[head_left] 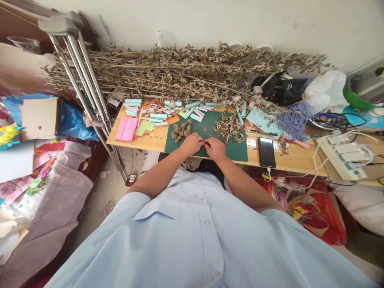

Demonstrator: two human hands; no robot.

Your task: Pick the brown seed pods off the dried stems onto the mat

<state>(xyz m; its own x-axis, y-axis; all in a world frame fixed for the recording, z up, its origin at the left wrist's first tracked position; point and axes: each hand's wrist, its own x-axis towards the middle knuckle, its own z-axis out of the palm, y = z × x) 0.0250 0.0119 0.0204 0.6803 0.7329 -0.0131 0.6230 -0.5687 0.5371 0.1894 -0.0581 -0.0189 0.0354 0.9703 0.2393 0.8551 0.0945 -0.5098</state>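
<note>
My left hand [192,144] and my right hand [215,149] meet over the front edge of a green mat [207,125]. Both have their fingers closed and pinched together at the tips. Whatever lies between the fingertips is too small and covered to make out. Just behind my left hand sits a cluster of brown balls of crumpled dried leaf [181,131] on the mat. Beyond my right hand is a loose heap of dried leaves [230,128].
Rolled blue and pink paper tubes [158,116] lie behind the mat, with pink paper sheets [126,129] at left. Dried leafy stalks [186,72] line the wall. A phone [267,152] on a cable, purple cord [295,120] and a power strip [342,158] are at right. Metal crutches [90,88] lean at left.
</note>
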